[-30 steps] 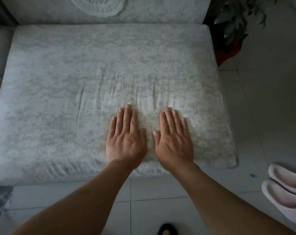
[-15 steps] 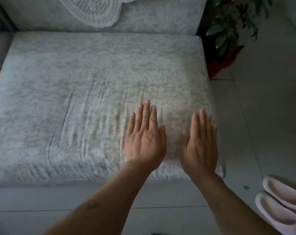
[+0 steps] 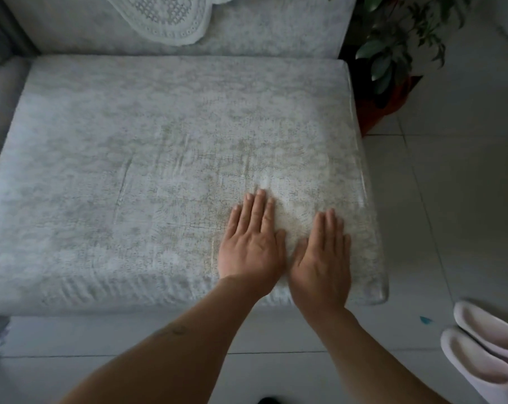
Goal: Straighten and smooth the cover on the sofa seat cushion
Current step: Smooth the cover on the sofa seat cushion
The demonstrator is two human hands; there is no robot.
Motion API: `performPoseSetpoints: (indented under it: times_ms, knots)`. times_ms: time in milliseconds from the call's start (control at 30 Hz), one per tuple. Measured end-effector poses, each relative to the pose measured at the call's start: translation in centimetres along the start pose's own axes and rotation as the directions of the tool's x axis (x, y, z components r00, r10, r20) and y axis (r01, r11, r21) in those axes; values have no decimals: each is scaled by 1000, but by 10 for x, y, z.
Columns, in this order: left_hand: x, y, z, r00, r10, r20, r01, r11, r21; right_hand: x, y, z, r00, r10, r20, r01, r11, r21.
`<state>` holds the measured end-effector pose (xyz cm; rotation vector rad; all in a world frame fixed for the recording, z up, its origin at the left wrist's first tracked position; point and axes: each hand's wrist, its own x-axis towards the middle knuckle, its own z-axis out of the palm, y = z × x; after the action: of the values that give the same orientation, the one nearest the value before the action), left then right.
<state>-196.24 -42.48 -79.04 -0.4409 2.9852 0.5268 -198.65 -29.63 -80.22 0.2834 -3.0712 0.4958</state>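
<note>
In the head view, the cover (image 3: 159, 176) fills the frame centre; the left hand (image 3: 251, 243) and right hand (image 3: 322, 258) press flat on its lower right, fingers straight, holding nothing. The remaining crease (image 3: 124, 182) runs toward the frame's top, left of both hands, nearer the left hand.

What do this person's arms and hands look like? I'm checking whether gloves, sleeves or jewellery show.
Both forearms are bare; no sleeve shows. The left hand and right hand wear no gloves, and no ring or watch shows. Fingernails are short and unpainted. A small dark mark sits on the left forearm.
</note>
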Motion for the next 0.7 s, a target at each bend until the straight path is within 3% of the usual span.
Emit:
performPoseSetpoints:
  times_ms: [133,267,400,467,567,600,700]
  knots:
    - [-14,-43,-16,998,55,11,-55,998,39,-15,-55,4,986,-138,88,135,990,40]
    - [-27,-107,-47,997,-38,-68,41,998,50,-9,-111,-3,913,-316,257,275,944,182]
    - [-22,-144,-83,970,-127,-209,132,991,10,1,-175,-3,940,-342,-23,337,912,233]
    - [-20,-160,-85,974,-117,-192,127,991,39,4,-193,11,930,-366,-29,364,910,200]
    - [-25,-187,-66,992,-114,-50,119,987,104,-1,-193,45,872,-412,263,431,902,-14]
    - [-26,-195,-61,993,-114,-41,118,988,104,-3,-189,54,862,-409,300,445,893,-62]
    - [-27,-208,-57,995,-81,-58,86,992,93,-3,-178,58,875,-398,276,442,889,-119]
